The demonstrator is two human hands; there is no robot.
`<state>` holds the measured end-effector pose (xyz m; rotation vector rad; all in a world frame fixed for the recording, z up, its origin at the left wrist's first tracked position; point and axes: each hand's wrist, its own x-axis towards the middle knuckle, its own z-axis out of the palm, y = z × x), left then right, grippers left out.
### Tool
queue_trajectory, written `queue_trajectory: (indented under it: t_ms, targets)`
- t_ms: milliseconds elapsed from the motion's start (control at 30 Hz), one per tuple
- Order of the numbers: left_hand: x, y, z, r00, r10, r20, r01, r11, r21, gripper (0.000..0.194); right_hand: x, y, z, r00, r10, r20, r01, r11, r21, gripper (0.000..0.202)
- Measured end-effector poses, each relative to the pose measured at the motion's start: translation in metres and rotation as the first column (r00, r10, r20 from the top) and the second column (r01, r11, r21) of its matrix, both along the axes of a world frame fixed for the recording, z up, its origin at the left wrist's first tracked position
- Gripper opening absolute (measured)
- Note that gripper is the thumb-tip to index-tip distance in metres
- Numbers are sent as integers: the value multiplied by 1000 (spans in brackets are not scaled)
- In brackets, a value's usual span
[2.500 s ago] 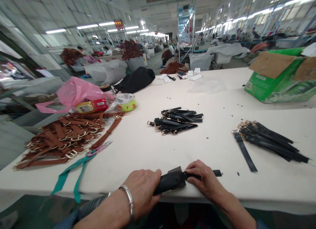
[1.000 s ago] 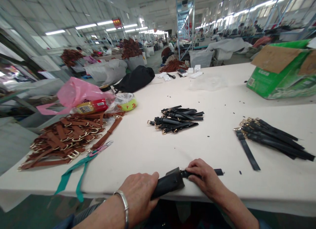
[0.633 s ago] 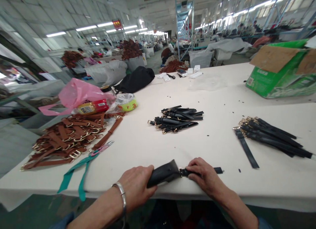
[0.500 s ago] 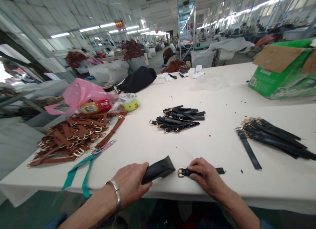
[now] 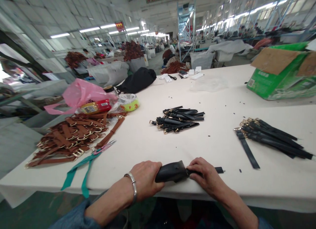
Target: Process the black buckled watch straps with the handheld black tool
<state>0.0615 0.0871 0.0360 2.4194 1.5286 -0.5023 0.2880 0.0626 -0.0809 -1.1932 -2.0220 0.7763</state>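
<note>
Near the table's front edge my left hand (image 5: 147,178) is closed around a thick black handle-like object (image 5: 172,171) with a broad end. I cannot make out its exact kind. Its broad end covers the buckle end of a short black strap (image 5: 218,170). My right hand (image 5: 204,173) pinches that strap against the table, and the strap's tail sticks out to the right of my fingers. Beyond my hands lies a pile of black buckled straps (image 5: 176,119). Farther right is another bundle of black straps (image 5: 274,138), their gold buckles toward me.
On the left lie brown straps with metal rings (image 5: 71,135), pink-handled scissors (image 5: 105,147) and a teal ribbon (image 5: 76,171). Behind them are a pink plastic bag (image 5: 84,92) and a black bag (image 5: 138,79). A green carton (image 5: 278,79) stands at the back right.
My left hand has moved right, bringing the black object over the strap's gold buckle, which was visible before. My right hand has stayed on the strap.
</note>
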Motion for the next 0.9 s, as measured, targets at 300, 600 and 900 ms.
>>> queue_trajectory:
  t_ms: [300, 600, 900]
  targets:
    - [-12, -11, 11, 1000, 25, -19, -26, 999, -32, 24, 0, -1, 4, 1000, -7, -11, 7, 999, -33, 17]
    - [2, -3, 7, 998, -9, 64, 9, 1000, 10, 24, -5, -2, 1, 1000, -7, -15, 7, 1000, -28, 17]
    - [-14, -12, -3, 979, 171, 111, -171, 985, -9, 33, 5, 11, -34, 996, 67, 53, -77, 973, 216, 29]
